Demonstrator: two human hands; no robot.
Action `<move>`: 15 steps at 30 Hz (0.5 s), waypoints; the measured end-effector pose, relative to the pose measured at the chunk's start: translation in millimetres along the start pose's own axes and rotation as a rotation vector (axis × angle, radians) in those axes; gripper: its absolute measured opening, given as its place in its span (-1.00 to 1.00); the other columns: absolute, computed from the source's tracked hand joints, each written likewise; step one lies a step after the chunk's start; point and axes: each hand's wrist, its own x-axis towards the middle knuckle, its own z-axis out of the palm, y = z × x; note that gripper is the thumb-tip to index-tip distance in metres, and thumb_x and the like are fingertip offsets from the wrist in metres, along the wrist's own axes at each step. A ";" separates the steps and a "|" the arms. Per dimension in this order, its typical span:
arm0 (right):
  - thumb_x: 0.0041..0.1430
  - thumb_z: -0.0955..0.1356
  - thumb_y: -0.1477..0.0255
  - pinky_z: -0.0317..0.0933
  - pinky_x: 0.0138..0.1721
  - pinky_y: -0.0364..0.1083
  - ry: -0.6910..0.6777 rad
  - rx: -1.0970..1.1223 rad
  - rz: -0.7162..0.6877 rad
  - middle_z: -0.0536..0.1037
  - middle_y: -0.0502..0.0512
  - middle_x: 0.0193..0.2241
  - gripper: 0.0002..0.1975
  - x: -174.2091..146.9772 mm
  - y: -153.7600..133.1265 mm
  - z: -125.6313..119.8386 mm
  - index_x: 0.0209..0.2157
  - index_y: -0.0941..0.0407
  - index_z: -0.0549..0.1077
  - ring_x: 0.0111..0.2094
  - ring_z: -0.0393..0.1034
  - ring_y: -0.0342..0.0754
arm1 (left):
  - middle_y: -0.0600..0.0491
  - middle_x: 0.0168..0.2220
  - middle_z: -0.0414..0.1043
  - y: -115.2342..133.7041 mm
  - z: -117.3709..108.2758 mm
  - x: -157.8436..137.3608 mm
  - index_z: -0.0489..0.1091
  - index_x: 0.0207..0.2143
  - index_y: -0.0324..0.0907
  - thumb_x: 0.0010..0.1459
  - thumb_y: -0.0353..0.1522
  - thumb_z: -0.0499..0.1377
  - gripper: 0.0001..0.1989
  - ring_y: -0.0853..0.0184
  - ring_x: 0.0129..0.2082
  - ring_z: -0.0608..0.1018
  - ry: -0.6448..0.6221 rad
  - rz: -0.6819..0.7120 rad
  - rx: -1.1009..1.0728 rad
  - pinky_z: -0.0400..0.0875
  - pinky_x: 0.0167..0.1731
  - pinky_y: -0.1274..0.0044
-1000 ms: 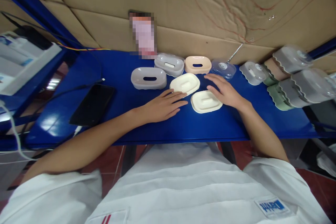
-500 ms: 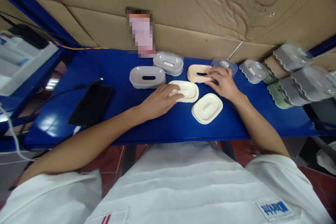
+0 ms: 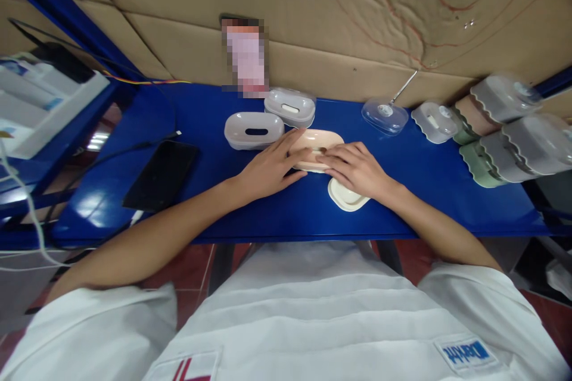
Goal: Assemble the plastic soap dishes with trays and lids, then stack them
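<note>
A peach oval soap dish point(image 3: 322, 137) with a slot in its floor lies in front of me, over where a cream oval tray was; that tray is almost wholly hidden now. My left hand point(image 3: 267, 171) grips the dish's left end, thumb at the near side and fingers along the rim. From the right, my right hand point(image 3: 361, 170) holds its other end, with fingers reaching into the dish by the slot. Below my right hand rests a second cream oval tray point(image 3: 347, 196), partly covered by that hand.
Two grey soap dishes, one nearer point(image 3: 254, 131) and one farther point(image 3: 290, 107), stand left of centre. A clear lid point(image 3: 385, 116) lies behind. Stacked green, grey and peach containers point(image 3: 500, 149) fill the right. A black phone point(image 3: 161, 175) with a cable lies left on the blue table point(image 3: 250, 220).
My right hand has brought the peach soap dish left and nearer, onto the cream tray by my left hand. My left hand has shifted from the tray to the dish.
</note>
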 end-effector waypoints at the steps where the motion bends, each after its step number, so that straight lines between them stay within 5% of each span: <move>1: 0.55 0.26 0.26 0.27 0.14 0.19 0.006 -0.007 -0.017 0.65 0.16 0.15 -0.60 -0.2 -1.6 0.9 0.29 -0.08 0.51 0.21 0.48 0.18 | -0.26 0.55 0.04 0.1 0.8 0.0 0.31 0.37 -0.10 0.46 -0.26 0.20 -0.52 -0.08 0.56 0.14 0.019 -0.004 0.003 0.24 0.45 -0.03; 7: 0.57 0.23 0.20 0.21 0.24 0.16 0.062 0.064 -0.048 0.63 0.15 0.17 -0.60 -1.9 19.3 -6.2 0.24 0.00 0.53 0.21 0.49 0.11 | -0.27 0.49 0.17 -3.6 3.8 -0.7 0.36 0.31 -0.14 0.50 -0.34 0.11 -0.61 -0.09 0.54 0.18 -0.018 0.010 0.032 0.28 0.43 0.00; 12: 0.53 0.21 0.09 0.02 0.39 0.41 0.219 -0.154 0.457 0.34 0.31 0.43 -0.45 -27.4 102.1 -22.9 0.35 0.05 0.43 0.45 0.19 0.35 | -0.23 0.46 0.22 0.1 -1.1 -0.2 0.41 0.25 -0.11 0.52 -0.31 0.04 -0.66 -0.07 0.50 0.26 -0.005 -0.002 0.071 0.31 0.41 0.00; 15: 0.51 0.20 0.04 -0.11 0.41 0.53 0.191 -0.214 0.583 0.24 0.35 0.48 -0.38 -39.2 127.8 -27.4 0.39 0.07 0.38 0.51 0.05 0.43 | -0.26 0.46 0.22 2.3 -1.7 0.9 0.43 0.24 -0.13 0.53 -0.29 0.03 -0.64 -0.11 0.49 0.27 -0.002 -0.020 0.076 0.31 0.40 -0.03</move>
